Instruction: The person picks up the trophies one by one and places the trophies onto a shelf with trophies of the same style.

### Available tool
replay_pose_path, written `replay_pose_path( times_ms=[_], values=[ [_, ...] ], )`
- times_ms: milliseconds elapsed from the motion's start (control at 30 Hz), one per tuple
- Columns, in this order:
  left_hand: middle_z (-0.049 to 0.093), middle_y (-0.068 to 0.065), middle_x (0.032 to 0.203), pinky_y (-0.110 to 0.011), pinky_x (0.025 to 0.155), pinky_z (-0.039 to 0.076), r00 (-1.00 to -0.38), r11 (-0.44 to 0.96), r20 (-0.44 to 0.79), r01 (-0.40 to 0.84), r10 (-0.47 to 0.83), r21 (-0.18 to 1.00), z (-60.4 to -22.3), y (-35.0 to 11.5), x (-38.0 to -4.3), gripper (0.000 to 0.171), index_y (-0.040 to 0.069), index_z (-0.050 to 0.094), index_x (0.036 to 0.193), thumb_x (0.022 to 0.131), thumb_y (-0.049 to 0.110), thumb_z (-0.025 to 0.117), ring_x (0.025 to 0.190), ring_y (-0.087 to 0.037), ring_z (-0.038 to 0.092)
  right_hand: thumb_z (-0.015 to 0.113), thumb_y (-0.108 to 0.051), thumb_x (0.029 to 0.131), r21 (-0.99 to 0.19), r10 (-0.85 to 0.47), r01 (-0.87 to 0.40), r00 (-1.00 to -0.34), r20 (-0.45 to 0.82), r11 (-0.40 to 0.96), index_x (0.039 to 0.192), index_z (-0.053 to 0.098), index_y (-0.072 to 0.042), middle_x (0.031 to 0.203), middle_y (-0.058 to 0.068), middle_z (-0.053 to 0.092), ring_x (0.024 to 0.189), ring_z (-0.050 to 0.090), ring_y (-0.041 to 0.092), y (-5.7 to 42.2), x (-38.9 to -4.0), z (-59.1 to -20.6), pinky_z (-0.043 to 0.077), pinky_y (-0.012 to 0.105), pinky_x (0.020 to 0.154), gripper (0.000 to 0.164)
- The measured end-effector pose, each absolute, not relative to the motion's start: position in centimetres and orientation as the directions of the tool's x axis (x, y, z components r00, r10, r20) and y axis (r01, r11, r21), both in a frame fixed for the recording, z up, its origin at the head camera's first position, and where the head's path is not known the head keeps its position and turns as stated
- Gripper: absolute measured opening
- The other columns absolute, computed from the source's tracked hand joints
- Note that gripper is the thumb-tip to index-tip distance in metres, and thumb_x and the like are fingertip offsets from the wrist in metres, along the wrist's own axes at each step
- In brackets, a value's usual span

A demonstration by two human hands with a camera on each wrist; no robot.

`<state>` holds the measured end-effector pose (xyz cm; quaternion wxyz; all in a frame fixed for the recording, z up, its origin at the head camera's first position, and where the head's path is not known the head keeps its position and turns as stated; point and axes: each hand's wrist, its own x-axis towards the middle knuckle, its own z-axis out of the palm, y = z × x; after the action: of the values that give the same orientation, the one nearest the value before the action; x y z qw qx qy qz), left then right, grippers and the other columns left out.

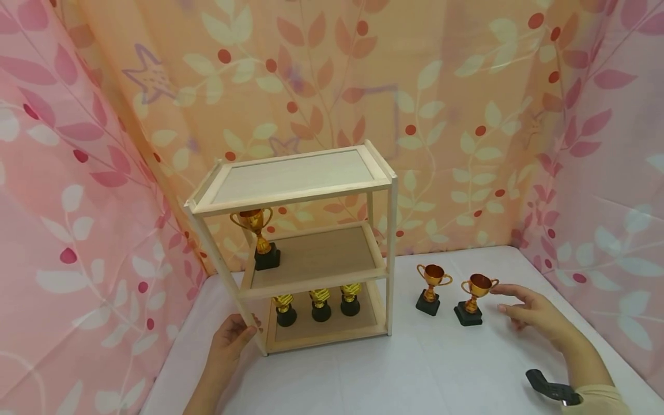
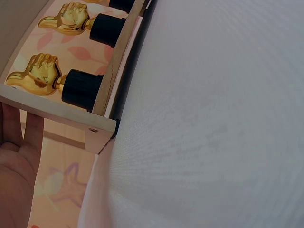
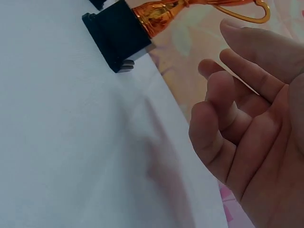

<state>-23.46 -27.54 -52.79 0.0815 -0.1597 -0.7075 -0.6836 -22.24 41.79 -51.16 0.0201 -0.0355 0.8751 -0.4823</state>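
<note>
My left hand (image 1: 226,343) grips the front left post of a three-tier wooden shelf (image 1: 317,281); in the left wrist view fingers (image 2: 32,137) pass behind the post. Beside the right trophy cup (image 1: 473,297), my right hand (image 1: 536,314) hovers with loosely bent fingers and holds nothing. Its index fingertip is close to the cup's handle; contact is unclear in the head view, while the right wrist view shows a gap between hand (image 3: 256,114) and cup (image 3: 159,16). Another trophy cup (image 1: 432,285) stands to the left of that one. Both have dark square bases.
On the middle tier, at the left, stands a larger gold cup (image 1: 266,248). Several gold thumbs-up trophies (image 1: 320,305) with black bases line the bottom tier. White cloth (image 1: 373,374) covers the table, and patterned curtains (image 1: 332,75) enclose it.
</note>
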Motion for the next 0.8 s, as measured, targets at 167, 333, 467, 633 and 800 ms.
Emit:
replay_pose_path(
  times_ms=[167, 333, 467, 633, 800],
  values=[
    [0.06, -0.013, 0.113, -0.026, 0.091, 0.054, -0.935, 0.005, 0.332, 0.336, 0.123, 0.942, -52.9, -27.6, -23.5, 0.024, -0.009, 0.046, 0.116, 0.096, 0.001, 0.055, 0.101, -0.015, 0.063, 0.064, -0.027, 0.093, -0.867, -0.117, 0.009, -0.99, -0.077, 0.498, 0.141, 0.041, -0.015, 0.114, 0.023, 0.054, 0.058, 0.056, 0.027, 40.7, -22.7, -51.8, 0.054, 0.036, 0.054, 0.055],
    [0.06, -0.013, 0.113, -0.026, 0.092, 0.054, -0.933, 0.014, 0.336, 0.341, 0.129, 0.94, -53.0, -27.7, -23.5, 0.024, -0.008, 0.046, 0.116, 0.096, 0.001, 0.055, 0.103, -0.016, 0.063, 0.066, -0.022, 0.092, -0.89, -0.187, 0.015, -0.976, -0.112, 0.455, 0.143, 0.034, -0.008, 0.094, 0.028, 0.058, 0.058, 0.057, 0.023, 39.8, -23.2, -52.3, 0.055, 0.038, 0.052, 0.062],
    [0.059, -0.017, 0.114, -0.026, 0.092, 0.054, -0.939, 0.016, 0.322, 0.326, 0.12, 0.945, -53.0, -27.6, -23.5, 0.024, -0.008, 0.047, 0.116, 0.096, 0.002, 0.056, 0.103, -0.018, 0.063, 0.066, -0.019, 0.091, -0.903, -0.222, -0.006, -0.97, -0.099, 0.431, 0.142, 0.033, -0.004, 0.1, 0.025, 0.058, 0.059, 0.059, 0.023, 39.6, -23.6, -53.0, 0.055, 0.039, 0.052, 0.062],
    [0.059, -0.017, 0.114, -0.027, 0.092, 0.054, -0.942, 0.019, 0.314, 0.318, 0.117, 0.948, -53.0, -27.7, -23.6, 0.024, -0.007, 0.047, 0.116, 0.096, 0.003, 0.056, 0.103, -0.019, 0.063, 0.067, -0.019, 0.09, -0.896, -0.217, -0.006, -0.971, -0.1, 0.443, 0.141, 0.035, -0.004, 0.088, 0.019, 0.059, 0.057, 0.058, 0.022, 39.5, -23.7, -53.5, 0.055, 0.038, 0.05, 0.062],
    [0.06, -0.014, 0.114, -0.027, 0.092, 0.054, -0.936, 0.008, 0.325, 0.329, 0.132, 0.944, -52.9, -27.7, -23.5, 0.023, -0.006, 0.046, 0.115, 0.096, 0.004, 0.056, 0.104, -0.016, 0.063, 0.068, -0.023, 0.09, -0.88, -0.209, -0.007, -0.972, -0.104, 0.474, 0.14, 0.036, -0.007, 0.071, 0.012, 0.055, 0.053, 0.053, 0.018, 39.4, -23.9, -53.8, 0.052, 0.034, 0.047, 0.062]
  ],
)
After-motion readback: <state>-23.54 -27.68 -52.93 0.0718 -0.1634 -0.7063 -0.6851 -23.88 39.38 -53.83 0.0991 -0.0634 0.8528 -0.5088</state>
